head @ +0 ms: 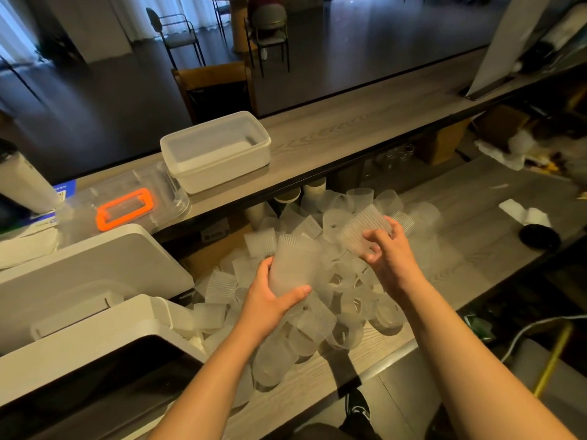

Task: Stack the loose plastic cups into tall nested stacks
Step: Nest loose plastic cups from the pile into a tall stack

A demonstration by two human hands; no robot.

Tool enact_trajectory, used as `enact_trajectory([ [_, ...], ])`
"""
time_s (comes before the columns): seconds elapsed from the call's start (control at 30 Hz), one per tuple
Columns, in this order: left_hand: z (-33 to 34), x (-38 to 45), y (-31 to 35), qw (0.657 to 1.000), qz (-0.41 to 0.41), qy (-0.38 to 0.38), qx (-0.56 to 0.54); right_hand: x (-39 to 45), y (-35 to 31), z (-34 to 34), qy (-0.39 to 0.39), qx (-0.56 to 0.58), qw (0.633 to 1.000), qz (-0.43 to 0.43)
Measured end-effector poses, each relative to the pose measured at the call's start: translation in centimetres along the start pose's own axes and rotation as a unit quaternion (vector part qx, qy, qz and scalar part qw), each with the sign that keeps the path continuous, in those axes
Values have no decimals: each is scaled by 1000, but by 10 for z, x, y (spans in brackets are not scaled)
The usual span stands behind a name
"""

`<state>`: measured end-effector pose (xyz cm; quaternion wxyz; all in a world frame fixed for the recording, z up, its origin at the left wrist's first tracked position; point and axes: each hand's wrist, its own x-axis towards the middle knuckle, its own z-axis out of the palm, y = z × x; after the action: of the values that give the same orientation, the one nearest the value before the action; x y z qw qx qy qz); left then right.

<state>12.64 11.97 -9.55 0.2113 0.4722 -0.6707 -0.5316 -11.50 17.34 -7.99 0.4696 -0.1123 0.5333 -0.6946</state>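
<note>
A heap of several loose frosted, ribbed plastic cups point(320, 315) covers the middle of the lower counter point(476, 198). My left hand point(270, 300) grips a frosted cup point(293, 265) by its base, open end tilted up and away. My right hand point(387, 252) holds a second ribbed cup point(362, 231) above the heap, just right of the first; the two cups are apart. Whether the left cup has others nested in it cannot be told.
A raised wooden shelf point(349, 128) runs behind the heap, bearing a white lidded tub point(216, 150) and a clear box with an orange handle point(125, 208). White machines point(79, 281) stand left. A black lid point(539, 236) and white paper point(524, 214) lie right. Paper cup stacks point(313, 187) stand under the shelf.
</note>
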Motion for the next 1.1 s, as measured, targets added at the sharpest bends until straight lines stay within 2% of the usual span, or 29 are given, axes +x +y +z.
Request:
enact_trajectory([
  [0.07,1,-5,3,1000,5,2,1,-5,-2,0,-25,31,999,7],
  [0.2,3,-11,6,1000,9,3,1,-13,-4,-3,-49,-23,998,-14],
  [0.3,3,-13,7,1000,10,1,4,-18,-4,-3,-34,37,999,9],
  [0.4,3,-15,10,1000,18,3,17,-27,-8,1,-58,60,996,25],
  [0.47,4,-17,12,999,29,4,39,-32,-10,3,-79,3,997,12],
  [0.53,4,-17,14,997,40,-3,65,-35,-7,1,-87,-111,990,-19],
  [0.6,5,-18,17,995,49,-11,88,-37,-5,0,-93,-203,973,-49],
  [0.73,9,-18,20,990,70,-23,123,-44,-6,2,-113,-319,938,-79],
  [0.9,13,-19,22,988,78,-24,133,-52,-6,5,-122,-369,918,-85],
  [1.1,23,-18,28,987,78,-19,138,-61,19,12,-150,-329,931,-43],
])
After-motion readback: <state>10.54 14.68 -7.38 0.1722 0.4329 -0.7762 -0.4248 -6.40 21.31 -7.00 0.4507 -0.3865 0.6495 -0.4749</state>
